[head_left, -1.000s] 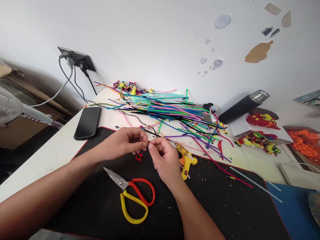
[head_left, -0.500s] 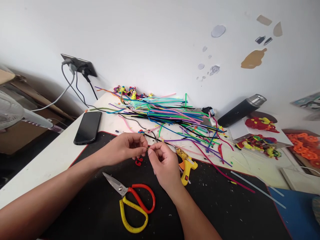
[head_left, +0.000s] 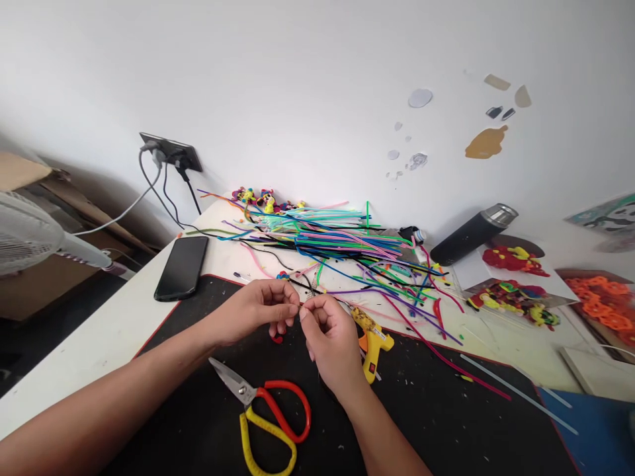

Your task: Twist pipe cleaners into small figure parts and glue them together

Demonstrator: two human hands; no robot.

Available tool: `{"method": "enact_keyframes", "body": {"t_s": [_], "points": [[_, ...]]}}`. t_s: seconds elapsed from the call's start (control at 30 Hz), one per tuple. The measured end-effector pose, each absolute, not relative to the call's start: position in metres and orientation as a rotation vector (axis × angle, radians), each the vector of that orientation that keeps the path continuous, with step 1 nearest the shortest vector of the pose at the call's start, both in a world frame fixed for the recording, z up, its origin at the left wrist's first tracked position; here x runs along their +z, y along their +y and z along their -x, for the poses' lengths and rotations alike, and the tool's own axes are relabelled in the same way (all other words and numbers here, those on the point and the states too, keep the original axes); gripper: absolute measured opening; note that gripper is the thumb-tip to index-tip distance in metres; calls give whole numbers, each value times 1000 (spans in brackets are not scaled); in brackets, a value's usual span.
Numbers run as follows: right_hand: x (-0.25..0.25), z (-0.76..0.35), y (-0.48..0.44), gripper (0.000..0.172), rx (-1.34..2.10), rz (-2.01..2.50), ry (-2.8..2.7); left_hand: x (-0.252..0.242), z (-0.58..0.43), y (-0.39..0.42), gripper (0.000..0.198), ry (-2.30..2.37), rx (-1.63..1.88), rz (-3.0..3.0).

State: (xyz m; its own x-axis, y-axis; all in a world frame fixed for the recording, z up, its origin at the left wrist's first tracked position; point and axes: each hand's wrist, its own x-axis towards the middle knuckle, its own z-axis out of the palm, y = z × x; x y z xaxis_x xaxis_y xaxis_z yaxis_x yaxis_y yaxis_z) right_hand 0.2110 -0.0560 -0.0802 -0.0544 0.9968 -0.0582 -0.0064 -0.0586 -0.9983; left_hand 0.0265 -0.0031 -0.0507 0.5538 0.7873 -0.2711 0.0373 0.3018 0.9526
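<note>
My left hand (head_left: 270, 309) and my right hand (head_left: 331, 334) meet fingertip to fingertip above the black mat (head_left: 426, 410). Both are closed in a pinch; whatever sits between the fingertips is too small to make out. Just under my left fingers lies a small red curled piece (head_left: 277, 339), partly covered. Scissors (head_left: 255, 396) with one red and one yellow handle rest on the mat below my hands, blades slightly apart. Beside my right hand is a yellow glue gun (head_left: 374, 347), partly hidden behind it.
Behind my hands lies a pile of coloured pipe cleaners (head_left: 342, 241). A phone (head_left: 181, 268) is at the left, a dark flask (head_left: 469, 235) leans at the right. Small pipe-cleaner figures (head_left: 516, 304) lie near a white box. Glue sticks (head_left: 520, 393) lie at the right; a fan (head_left: 30, 231) stands left.
The whole view has shifted, so things appear lower in the picture. My hands stay pinched together, and more of the red piece is now covered by my left fingers.
</note>
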Motion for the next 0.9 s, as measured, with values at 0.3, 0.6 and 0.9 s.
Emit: {"method": "enact_keyframes", "body": {"t_s": [0.3,0.6,0.9], "points": [[-75,-210,-58,17,1334,1202,-1274,-45,-18,1,31,887,508,-1245],[-67,-209,-58,14,1318,1227,-1353,-24,-13,3,17,934,378,-1408],[-67,-211,-59,11,1334,1211,-1346,-13,-11,10,10,955,277,-1551]]}}
